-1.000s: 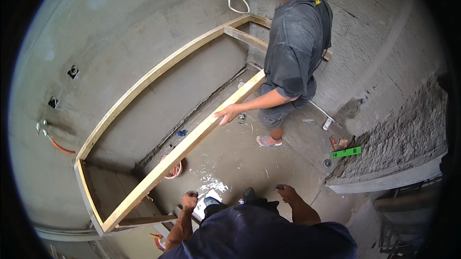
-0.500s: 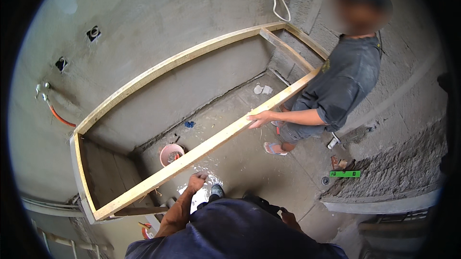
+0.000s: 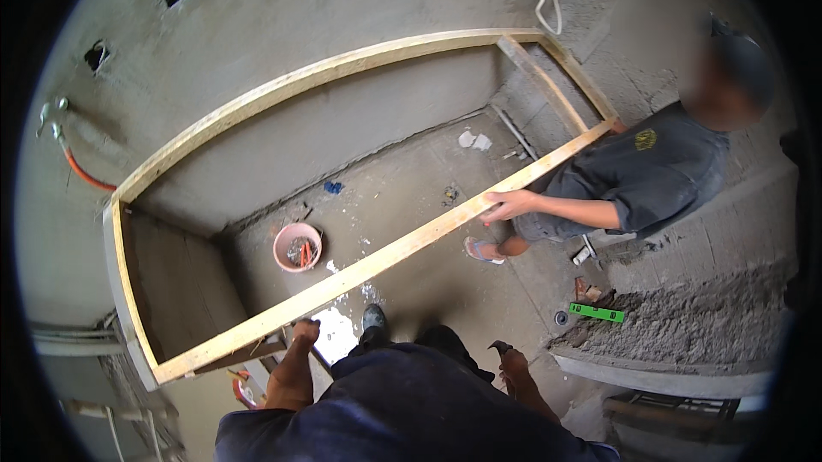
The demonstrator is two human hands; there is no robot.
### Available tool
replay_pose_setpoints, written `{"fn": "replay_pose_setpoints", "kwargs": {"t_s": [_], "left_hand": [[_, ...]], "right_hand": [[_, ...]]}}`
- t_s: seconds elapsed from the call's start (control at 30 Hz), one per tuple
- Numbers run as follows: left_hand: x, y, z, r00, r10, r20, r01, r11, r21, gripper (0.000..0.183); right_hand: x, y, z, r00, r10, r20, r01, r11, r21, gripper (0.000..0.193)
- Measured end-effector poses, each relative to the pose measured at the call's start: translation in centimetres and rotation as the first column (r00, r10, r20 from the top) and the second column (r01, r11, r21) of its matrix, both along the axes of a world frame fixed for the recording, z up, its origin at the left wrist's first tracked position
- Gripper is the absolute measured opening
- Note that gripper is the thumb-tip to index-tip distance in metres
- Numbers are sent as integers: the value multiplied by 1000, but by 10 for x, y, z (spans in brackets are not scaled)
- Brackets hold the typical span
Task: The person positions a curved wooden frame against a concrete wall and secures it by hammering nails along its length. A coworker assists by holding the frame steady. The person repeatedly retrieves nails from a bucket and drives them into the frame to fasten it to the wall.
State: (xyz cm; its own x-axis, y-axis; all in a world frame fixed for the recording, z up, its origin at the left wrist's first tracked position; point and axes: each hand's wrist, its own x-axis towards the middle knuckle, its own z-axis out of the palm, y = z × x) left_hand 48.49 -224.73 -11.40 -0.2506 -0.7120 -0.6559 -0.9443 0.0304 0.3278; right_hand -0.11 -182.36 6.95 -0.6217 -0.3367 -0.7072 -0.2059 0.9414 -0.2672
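A long wooden frame of pale timber spans the space before me, with a cross-piece near its right end. My left hand is closed just below the frame's near rail; whether it touches the wood, and what it may hold, I cannot tell. Low on the right, my right hand grips a hammer, whose dark curved head shows above the fingers. A co-worker's hand holds the near rail further right, and that person's other hand is at the frame's right corner.
A pink bucket with orange-handled tools stands on the wet floor inside the frame's outline. A green spirit level lies by the rough mortar at the right. An orange hose hangs from a wall tap. The co-worker stands at the right.
My left hand has moved left and down, beneath the near rail. My right hand has come further into sight, showing the hammer head. The co-worker has shifted right and leans toward the frame's right end.
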Motion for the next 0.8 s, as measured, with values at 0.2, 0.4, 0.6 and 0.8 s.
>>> {"fn": "replay_pose_setpoints", "kwargs": {"t_s": [0.2,0.4,0.6,0.8], "left_hand": [[-91,9,66,930,230,-287,-207,972,109,44],[-103,22,90,984,108,-144,-92,989,112,46],[-64,36,94,995,104,11,-103,991,-80,41],[-42,36,27,986,31,166,-31,1000,-3,30]], "right_hand": [[-17,-9,-12,886,-448,118,458,886,-71,27],[-59,-26,-48,773,-514,372,626,713,-315,24],[-154,-106,-117,958,-180,221,254,891,-375,49],[-226,-243,-180,915,263,-305,-399,697,-595,63]]}}
